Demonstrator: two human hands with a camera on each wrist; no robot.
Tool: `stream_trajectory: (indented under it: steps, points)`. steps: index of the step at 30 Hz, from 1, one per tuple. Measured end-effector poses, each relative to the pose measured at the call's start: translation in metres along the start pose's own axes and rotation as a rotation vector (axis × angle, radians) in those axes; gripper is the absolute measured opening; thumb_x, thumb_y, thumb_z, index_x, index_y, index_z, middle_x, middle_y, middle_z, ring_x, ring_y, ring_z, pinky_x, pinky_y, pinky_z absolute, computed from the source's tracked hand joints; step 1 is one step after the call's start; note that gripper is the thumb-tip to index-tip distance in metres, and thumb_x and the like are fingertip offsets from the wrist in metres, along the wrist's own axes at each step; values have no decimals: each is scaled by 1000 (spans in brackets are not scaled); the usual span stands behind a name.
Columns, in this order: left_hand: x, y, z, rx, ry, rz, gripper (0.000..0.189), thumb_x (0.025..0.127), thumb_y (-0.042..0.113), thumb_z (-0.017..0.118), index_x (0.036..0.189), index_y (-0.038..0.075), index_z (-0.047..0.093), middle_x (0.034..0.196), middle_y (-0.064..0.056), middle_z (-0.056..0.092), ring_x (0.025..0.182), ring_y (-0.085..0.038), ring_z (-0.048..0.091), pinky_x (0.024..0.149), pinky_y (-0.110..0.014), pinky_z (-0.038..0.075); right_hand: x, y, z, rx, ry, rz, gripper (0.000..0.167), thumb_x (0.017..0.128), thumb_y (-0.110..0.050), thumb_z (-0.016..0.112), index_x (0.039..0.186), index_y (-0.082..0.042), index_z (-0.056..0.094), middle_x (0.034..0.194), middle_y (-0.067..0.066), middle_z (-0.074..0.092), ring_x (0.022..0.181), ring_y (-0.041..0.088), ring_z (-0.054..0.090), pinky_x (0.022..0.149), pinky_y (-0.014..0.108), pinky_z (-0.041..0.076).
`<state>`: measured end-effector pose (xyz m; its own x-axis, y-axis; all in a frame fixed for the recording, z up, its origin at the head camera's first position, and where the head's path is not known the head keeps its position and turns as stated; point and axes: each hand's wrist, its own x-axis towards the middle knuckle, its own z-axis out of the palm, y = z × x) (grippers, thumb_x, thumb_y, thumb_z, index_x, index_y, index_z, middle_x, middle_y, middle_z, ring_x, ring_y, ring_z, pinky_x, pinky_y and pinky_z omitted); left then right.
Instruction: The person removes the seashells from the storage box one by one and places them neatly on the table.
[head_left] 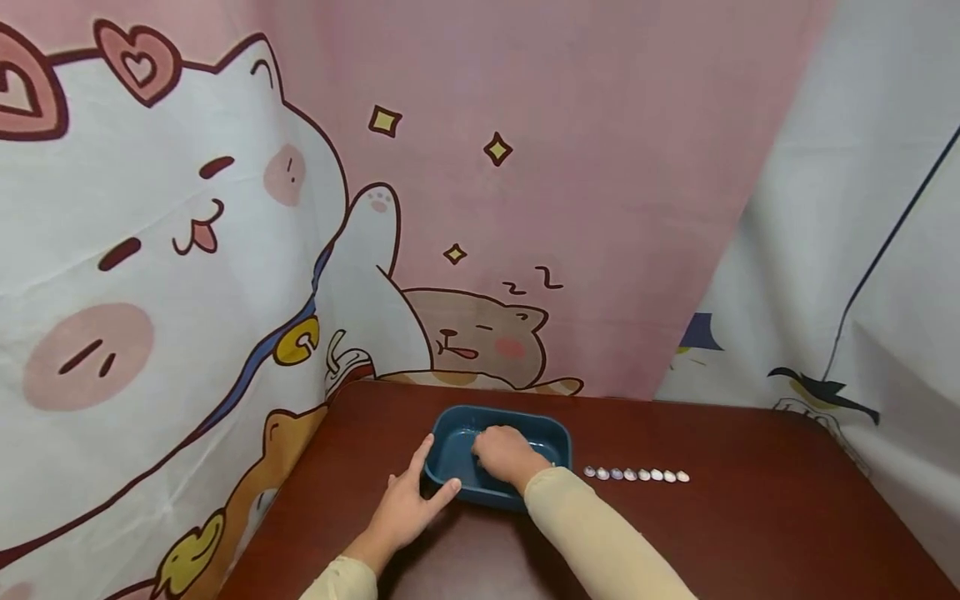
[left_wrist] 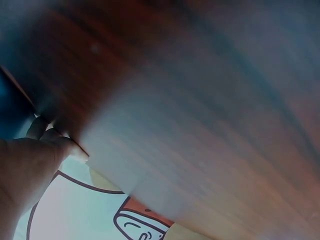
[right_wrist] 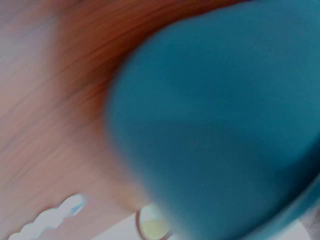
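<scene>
A dark teal rectangular basin (head_left: 462, 422) sits on the brown table. At its left end is my left hand (head_left: 405, 508), fingers and thumb spread against the near left rim. My right hand (head_left: 506, 454) reaches down inside the basin with its fingers bent. Whether anything lies between those fingertips is hidden. To the right of the basin, several small pale shells (head_left: 631, 475) form a straight row. Part of my left hand (left_wrist: 32, 165) shows in the left wrist view. The basin's blurred outer wall (right_wrist: 210, 115) fills much of the right wrist view.
A brown wooden table (head_left: 720, 517) extends around the basin. Behind and to the left hangs a pink and white curtain (head_left: 600, 167) printed with cartoon cats, meeting the table's far edge. A white printed sheet (head_left: 892, 275) hangs on the right.
</scene>
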<state>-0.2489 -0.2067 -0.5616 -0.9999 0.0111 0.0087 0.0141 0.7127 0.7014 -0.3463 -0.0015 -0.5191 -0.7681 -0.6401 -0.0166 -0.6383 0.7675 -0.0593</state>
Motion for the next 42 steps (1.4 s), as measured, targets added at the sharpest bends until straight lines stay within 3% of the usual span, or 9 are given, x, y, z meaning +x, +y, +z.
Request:
stream_trajectory:
  steps: [2, 4, 11, 17, 25, 29, 35, 42]
  points:
    - [0, 1, -2, 4, 8, -10, 96, 96, 69, 67, 172, 37, 19, 168, -16, 45, 141, -51, 58, 123, -82, 18, -7, 11, -2, 23, 37, -14, 23, 100, -12, 71, 81, -16, 82, 66, -4, 63, 61, 12, 49, 63, 27, 47]
    - [-1, 2, -4, 12, 17, -15, 97, 95, 70, 67, 172, 36, 19, 168, -17, 46, 141, -52, 56, 122, -82, 19, -15, 21, -2, 55, 45, -5, 26, 97, -9, 75, 73, -15, 81, 59, -5, 58, 57, 11, 42, 58, 25, 41]
    - [-1, 3, -1, 34, 16, -25, 100, 93, 74, 66, 172, 36, 19, 166, -19, 47, 143, -54, 54, 122, -81, 22, -30, 42, -3, 164, -25, 99, 6, 91, -13, 85, 86, -15, 84, 77, -8, 73, 69, 7, 59, 72, 28, 59]
    - [-1, 2, 2, 29, 12, -31, 97, 95, 70, 68, 172, 37, 19, 166, -18, 48, 144, -54, 54, 122, -80, 22, -28, 40, -4, 234, -126, 109, 10, 96, -12, 80, 88, -15, 76, 75, -6, 61, 71, 11, 54, 68, 27, 49]
    - [-1, 3, 0, 21, 17, -22, 97, 94, 73, 67, 171, 39, 19, 166, -17, 48, 145, -53, 53, 124, -80, 20, -30, 38, -7, 252, -178, 108, 20, 97, -13, 79, 82, -17, 67, 73, -4, 55, 68, 13, 51, 64, 27, 43]
    - [-1, 2, 0, 25, 17, -12, 97, 95, 71, 67, 172, 36, 20, 166, -18, 49, 143, -50, 56, 124, -79, 20, -30, 38, -8, 241, -198, 85, 20, 97, -15, 80, 84, -18, 64, 75, -5, 56, 71, 12, 52, 67, 28, 45]
    - [0, 3, 0, 26, 21, 4, 99, 93, 75, 65, 172, 35, 20, 165, -18, 49, 142, -49, 58, 124, -80, 20, -31, 39, -12, 308, -170, 69, 11, 92, -13, 84, 97, -15, 74, 80, -6, 64, 75, 11, 57, 76, 31, 54]
    - [-2, 4, 1, 26, 14, -14, 99, 94, 74, 65, 172, 35, 19, 165, -19, 49, 143, -51, 56, 124, -79, 20, -34, 44, -10, 305, -62, 19, 13, 89, -11, 87, 82, -19, 79, 79, -10, 71, 72, 6, 58, 71, 26, 57]
